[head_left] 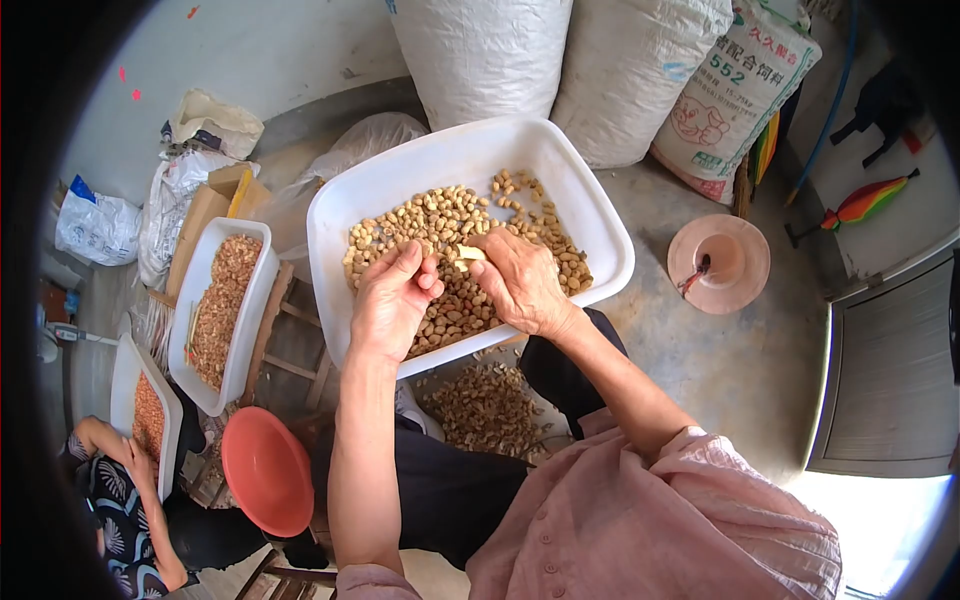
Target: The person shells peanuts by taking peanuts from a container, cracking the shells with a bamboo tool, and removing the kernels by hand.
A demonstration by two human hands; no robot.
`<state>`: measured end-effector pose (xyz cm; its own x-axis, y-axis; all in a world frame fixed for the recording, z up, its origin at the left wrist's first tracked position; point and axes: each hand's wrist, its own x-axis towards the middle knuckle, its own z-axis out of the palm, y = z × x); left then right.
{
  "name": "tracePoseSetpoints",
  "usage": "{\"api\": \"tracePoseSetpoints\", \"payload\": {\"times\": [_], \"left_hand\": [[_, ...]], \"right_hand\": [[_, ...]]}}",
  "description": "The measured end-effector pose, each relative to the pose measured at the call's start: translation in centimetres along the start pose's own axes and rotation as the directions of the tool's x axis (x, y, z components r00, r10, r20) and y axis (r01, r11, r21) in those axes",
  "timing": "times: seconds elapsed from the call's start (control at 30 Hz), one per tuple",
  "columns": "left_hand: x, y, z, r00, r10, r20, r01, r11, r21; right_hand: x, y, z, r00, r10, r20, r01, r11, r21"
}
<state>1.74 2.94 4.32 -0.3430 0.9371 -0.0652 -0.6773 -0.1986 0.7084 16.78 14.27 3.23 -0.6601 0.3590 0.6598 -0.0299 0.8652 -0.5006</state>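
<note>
A large white plastic tub (pixel 590 215) holds many unshelled peanuts (pixel 440 215), and both hands are over it. My left hand (pixel 392 300) is closed in a pinch, with a small tan peanut at the fingertips. Close by on the right, my right hand (pixel 525 283) is closed on a pale, opened peanut shell (pixel 468 256), which shows between thumb and fingers. The two hands are slightly apart. Whether a kernel sits inside either hand is hidden by the fingers.
Broken shells (pixel 490 410) lie on the floor below the tub. To the left are a white bin of shelled peanuts (pixel 225 310), a red basin (pixel 265 470) and another person's arm (pixel 145 480) at a second bin. Full sacks (pixel 490 60) stand behind; a pink bucket (pixel 745 285) is right.
</note>
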Motion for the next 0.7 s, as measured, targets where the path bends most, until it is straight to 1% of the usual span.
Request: {"api": "tracePoseSetpoints", "payload": {"times": [0.13, 0.23, 0.33, 0.43, 0.53, 0.63, 0.7], "left_hand": [[0.2, -0.5, 0.7, 0.999, -0.022, -0.045, 0.023, 1.0, 0.015], [0.6, -0.8, 0.5, 0.998, -0.056, 0.029, 0.054, 0.997, 0.05], [0.8, -1.2, 0.7, 0.999, -0.048, -0.022, 0.05, 0.994, 0.1], [0.8, -1.2, 0.8, 0.999, -0.022, -0.026, 0.025, 0.991, 0.13], [0.6, -1.3, 1.0, 0.999, -0.018, -0.041, 0.023, 0.99, 0.14], [0.5, -1.3, 1.0, 0.998, -0.034, -0.061, 0.041, 0.991, 0.124], [0.5, -1.3, 1.0, 0.997, -0.034, -0.063, 0.041, 0.993, 0.114]], "right_hand": [[0.0, -0.2, -0.1, 0.998, 0.026, 0.048, -0.026, 1.0, 0.005], [-0.3, 0.2, 0.5, 0.996, 0.088, 0.033, -0.088, 0.996, -0.013], [-0.3, 0.6, 0.5, 0.992, 0.099, 0.076, -0.099, 0.995, -0.007], [-0.1, 0.3, 0.4, 0.987, 0.141, 0.079, -0.141, 0.99, -0.012], [-0.1, 0.2, 0.6, 0.988, 0.138, 0.069, -0.134, 0.99, -0.051], [-0.1, 0.2, 0.7, 0.994, 0.092, 0.051, -0.089, 0.994, -0.059], [-0.3, 0.5, 0.8, 0.993, 0.097, 0.067, -0.093, 0.993, -0.067]]}}
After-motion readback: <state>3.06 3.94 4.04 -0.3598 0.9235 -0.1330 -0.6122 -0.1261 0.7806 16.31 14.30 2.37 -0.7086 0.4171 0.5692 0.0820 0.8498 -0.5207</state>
